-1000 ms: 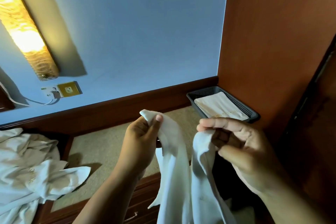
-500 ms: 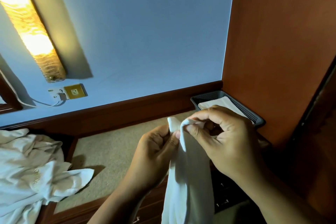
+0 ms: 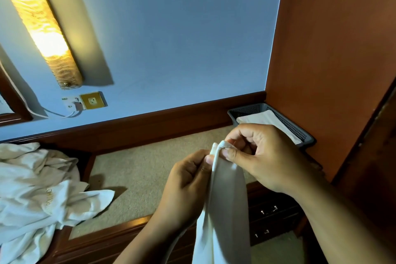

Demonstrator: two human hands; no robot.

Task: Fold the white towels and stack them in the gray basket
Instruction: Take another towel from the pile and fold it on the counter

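Note:
A white towel hangs down in front of me, doubled lengthwise, its lower part out of view. My left hand pinches its top corners from the left. My right hand pinches the same corners from the right, thumb and forefinger meeting the left fingers. The gray basket sits in the back right corner of the beige-topped table, with a folded white towel inside it. A heap of unfolded white towels lies at the left.
A blue wall rises behind the table, and an orange-brown panel closes off the right side. A lit wall lamp and a socket with a plugged cable are on the wall at left. Dark drawers show below the table's front edge.
My hands came together, bringing the towel's two top corners into one pinch. Since half a second ago they have stayed almost still.

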